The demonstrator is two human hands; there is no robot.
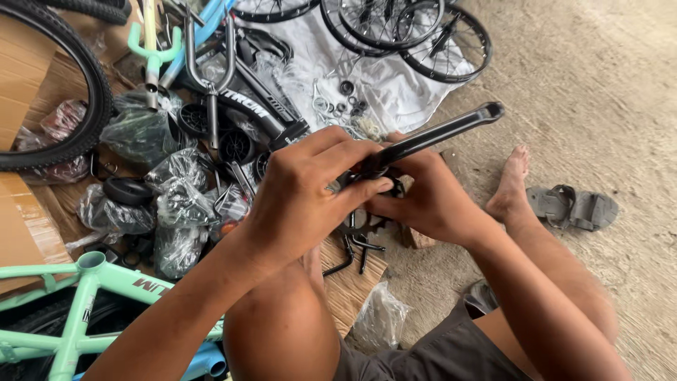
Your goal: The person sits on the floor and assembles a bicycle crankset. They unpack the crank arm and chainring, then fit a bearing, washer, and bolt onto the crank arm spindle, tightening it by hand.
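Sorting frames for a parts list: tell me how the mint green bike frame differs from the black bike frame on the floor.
The mint green frame lies bare at lower left beside the person's left arm; the black frame lies farther off, among plastic-wrapped parts. The mint green frame sits partly on cardboard; the black frame reaches the white cloth. Both carry lettering and have no wheels fitted.

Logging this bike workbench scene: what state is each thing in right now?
black crank arm: held by both hands, tilted up to the right
left hand: closed on it
right hand: closed on it
mint green frame: lying flat
grey sandal: off the foot, on concrete
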